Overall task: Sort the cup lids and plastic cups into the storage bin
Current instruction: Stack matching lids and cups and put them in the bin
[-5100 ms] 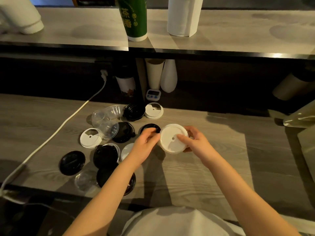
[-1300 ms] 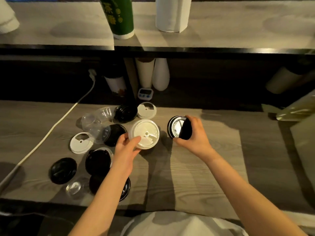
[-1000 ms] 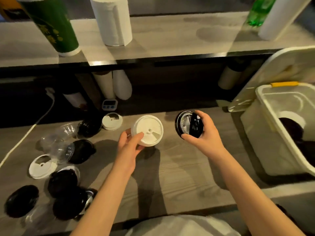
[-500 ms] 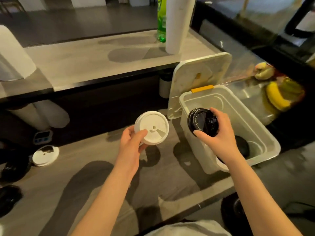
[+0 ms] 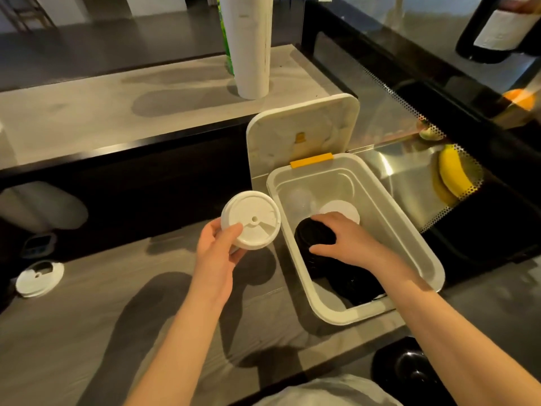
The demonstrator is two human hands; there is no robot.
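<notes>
Several dark lids and a pale lid (image 5: 341, 209) are already laid in the storage bin (image 5: 336, 315) at the right end of the counter (image 5: 87, 303). A black lid (image 5: 314, 234) is held low inside it, the right hand (image 5: 348, 244) grip curled over it. A white lid (image 5: 251, 222) is pinched in the left hand (image 5: 216, 256) grip, just left of the rim. One loose lid (image 5: 39, 278) is seen far left. The bin mouth is unobstructed, its cover (image 5: 301, 127) propped behind.

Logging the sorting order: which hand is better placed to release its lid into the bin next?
Right. The right hand is inside the storage bin with its black lid; the left hand holds the white lid outside the rim.
</notes>
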